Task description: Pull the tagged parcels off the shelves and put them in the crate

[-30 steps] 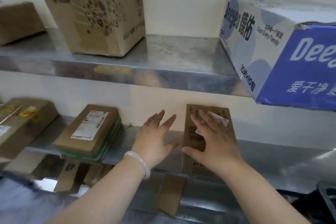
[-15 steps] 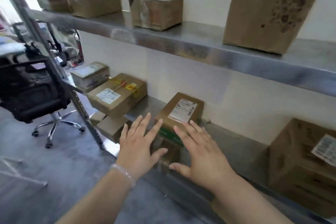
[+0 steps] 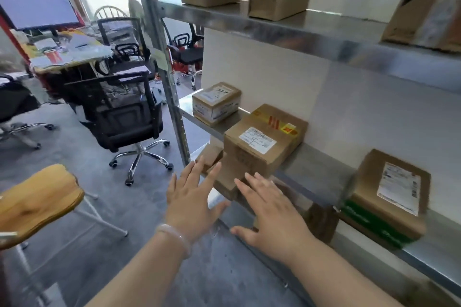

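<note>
My left hand (image 3: 190, 200) and my right hand (image 3: 273, 214) are stretched out side by side with fingers spread, holding nothing, in front of the middle metal shelf (image 3: 316, 157). Just beyond their fingertips sits a brown parcel with a white label and red-yellow tape (image 3: 267, 139). Left of it stands a small taped parcel with a white label (image 3: 216, 102). To the right lies a flat brown parcel with a white label on green banding (image 3: 389, 194). No crate is in view.
The upper shelf (image 3: 287, 25) carries three plain brown boxes. Small boxes sit on a lower shelf beneath my hands (image 3: 212, 157). A steel upright (image 3: 162, 62) marks the rack's left end. Black office chairs (image 3: 129, 117), a desk with a monitor (image 3: 37, 7) and a wooden stool (image 3: 37, 202) stand left.
The view has swung left along the rack. My hands left the labelled carton on the right, passed the flat green-banded parcel, and now hover before the taped parcel, both still holding nothing.
</note>
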The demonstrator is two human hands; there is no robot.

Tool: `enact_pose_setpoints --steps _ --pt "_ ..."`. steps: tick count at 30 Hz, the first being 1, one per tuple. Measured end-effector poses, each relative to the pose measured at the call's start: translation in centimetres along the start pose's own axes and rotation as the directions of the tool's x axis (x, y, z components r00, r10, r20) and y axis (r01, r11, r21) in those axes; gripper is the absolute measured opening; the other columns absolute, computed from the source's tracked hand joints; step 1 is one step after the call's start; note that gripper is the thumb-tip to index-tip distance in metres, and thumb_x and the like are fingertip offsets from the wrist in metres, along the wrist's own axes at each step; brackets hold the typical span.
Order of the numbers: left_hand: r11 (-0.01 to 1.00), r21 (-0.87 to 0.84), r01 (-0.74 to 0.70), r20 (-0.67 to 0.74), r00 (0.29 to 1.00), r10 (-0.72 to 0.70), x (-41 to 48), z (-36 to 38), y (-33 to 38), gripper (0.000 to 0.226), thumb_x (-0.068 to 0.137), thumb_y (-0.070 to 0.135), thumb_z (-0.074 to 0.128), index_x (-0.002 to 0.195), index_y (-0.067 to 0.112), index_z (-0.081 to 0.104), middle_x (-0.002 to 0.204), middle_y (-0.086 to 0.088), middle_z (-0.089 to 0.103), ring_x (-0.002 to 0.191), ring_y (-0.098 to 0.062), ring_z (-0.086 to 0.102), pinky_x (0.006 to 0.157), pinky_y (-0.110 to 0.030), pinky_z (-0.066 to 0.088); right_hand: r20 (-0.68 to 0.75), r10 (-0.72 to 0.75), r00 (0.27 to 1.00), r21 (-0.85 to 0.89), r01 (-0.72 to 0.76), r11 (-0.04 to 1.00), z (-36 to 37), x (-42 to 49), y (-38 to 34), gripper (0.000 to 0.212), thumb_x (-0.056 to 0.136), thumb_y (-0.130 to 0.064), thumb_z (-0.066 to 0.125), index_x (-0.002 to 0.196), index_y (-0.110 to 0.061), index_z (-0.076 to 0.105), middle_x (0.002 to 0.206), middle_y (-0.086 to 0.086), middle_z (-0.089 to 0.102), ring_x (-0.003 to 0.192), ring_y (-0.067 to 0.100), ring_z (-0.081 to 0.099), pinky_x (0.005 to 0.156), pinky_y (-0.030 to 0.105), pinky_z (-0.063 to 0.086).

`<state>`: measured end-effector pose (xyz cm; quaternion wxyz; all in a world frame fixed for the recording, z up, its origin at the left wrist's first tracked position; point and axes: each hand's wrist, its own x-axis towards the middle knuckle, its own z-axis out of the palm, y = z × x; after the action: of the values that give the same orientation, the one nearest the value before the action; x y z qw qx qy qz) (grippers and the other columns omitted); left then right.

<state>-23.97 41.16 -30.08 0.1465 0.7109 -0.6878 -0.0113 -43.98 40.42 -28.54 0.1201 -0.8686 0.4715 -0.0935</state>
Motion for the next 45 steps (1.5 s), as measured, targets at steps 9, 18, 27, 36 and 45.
enact_pose_setpoints --steps 9,18,27,36,45 --pt "0.992 0.061 0.110 0.123 0.986 -0.116 6.4 3.0 -8.0 0.080 0.086 0.071 0.045 0.150 0.053 0.001 0.165 0.009 -0.006 0.151 -0.015 -0.008 0.118 -0.045 -0.011 0.113 -0.104 0.988 0.031 0.101 0.994 5.4 11.2 -0.6 0.089 0.079 -0.079 0.035 0.151 -0.043 -0.001 0.162 -0.015 -0.003 0.146 0.005 -0.013 0.108 0.024 -0.020" --pt "0.984 0.105 0.143 0.210 0.964 -0.163 13.9 5.4 -14.6 0.081 0.085 0.073 0.043 0.151 0.052 0.001 0.165 0.007 -0.004 0.151 -0.016 -0.006 0.118 -0.047 -0.008 0.194 -0.032 0.981 0.071 0.018 0.997 8.7 21.9 0.5 0.086 0.085 -0.071 0.045 0.153 -0.038 0.005 0.163 -0.011 0.001 0.148 0.010 -0.008 0.113 0.031 -0.012" --pt "0.999 -0.029 -0.016 0.319 0.947 0.025 21.5 10.4 -22.7 0.079 0.087 0.069 0.045 0.151 0.050 0.003 0.165 0.007 -0.004 0.150 -0.017 -0.006 0.118 -0.046 -0.008 0.214 0.236 0.948 0.064 -0.255 0.965 14.5 28.4 -0.6 0.086 0.086 -0.070 0.044 0.152 -0.041 -0.002 0.162 -0.014 -0.005 0.147 0.007 -0.013 0.112 0.029 -0.014" --pt "0.943 -0.095 -0.318 0.412 0.850 0.328 30.7 15.7 -33.3 0.074 0.093 0.067 0.036 0.152 0.047 -0.004 0.165 0.004 -0.007 0.151 -0.019 -0.005 0.120 -0.043 -0.005 0.229 0.523 0.821 0.102 -0.554 0.826 22.7 37.4 -6.1 0.081 0.091 -0.063 0.044 0.155 -0.033 0.003 0.163 -0.008 0.002 0.148 0.011 0.000 0.120 0.033 -0.001" --pt "0.909 -0.241 -0.339 0.511 0.752 0.416 33.9 27.2 -36.3 0.071 0.095 0.059 0.041 0.154 0.041 0.007 0.165 0.002 0.002 0.151 -0.021 0.003 0.120 -0.039 0.008 0.270 0.736 0.621 0.266 -0.782 0.563 30.4 42.2 -1.2 0.074 0.095 -0.054 0.047 0.155 -0.032 0.011 0.162 -0.010 0.010 0.147 0.009 0.008 0.116 0.028 0.013"
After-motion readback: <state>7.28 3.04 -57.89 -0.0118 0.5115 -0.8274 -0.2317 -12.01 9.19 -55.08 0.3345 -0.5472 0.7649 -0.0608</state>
